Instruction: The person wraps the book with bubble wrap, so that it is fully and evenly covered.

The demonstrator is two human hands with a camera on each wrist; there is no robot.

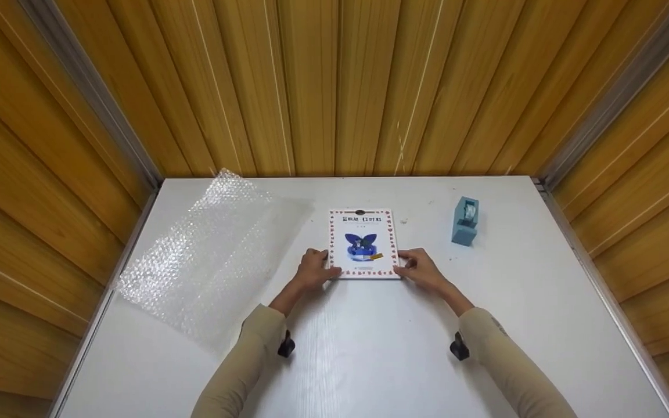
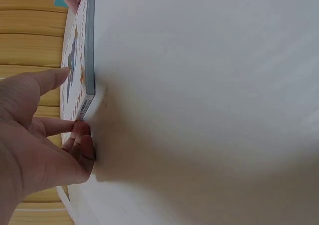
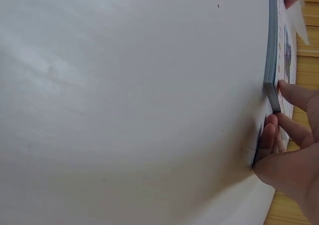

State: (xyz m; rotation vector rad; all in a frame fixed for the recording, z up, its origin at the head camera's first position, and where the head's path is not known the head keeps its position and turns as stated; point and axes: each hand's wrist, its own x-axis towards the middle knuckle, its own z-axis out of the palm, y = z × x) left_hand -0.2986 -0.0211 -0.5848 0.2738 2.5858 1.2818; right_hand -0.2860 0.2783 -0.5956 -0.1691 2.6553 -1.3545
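A white book (image 1: 363, 244) with a red patterned border and a blue butterfly picture lies cover up on the table, its spine and page edges showing in the wrist views. At its lower left corner my left hand (image 1: 313, 269) holds it, thumb over the cover and the other fingers bent against the side edge. My right hand (image 1: 424, 269) grips the lower right corner the same way, as the right wrist view shows with the thumb on the cover of the book (image 3: 271, 60). Whether any fingertips reach under the book is hidden.
A sheet of clear bubble wrap (image 1: 212, 261) spreads over the left part of the white table (image 1: 369, 360), one corner at the far edge. To the right of the book stands a teal tape dispenser (image 1: 464, 222) with a roll in it. Wood-look panels (image 1: 363, 87) enclose the table's back and sides.
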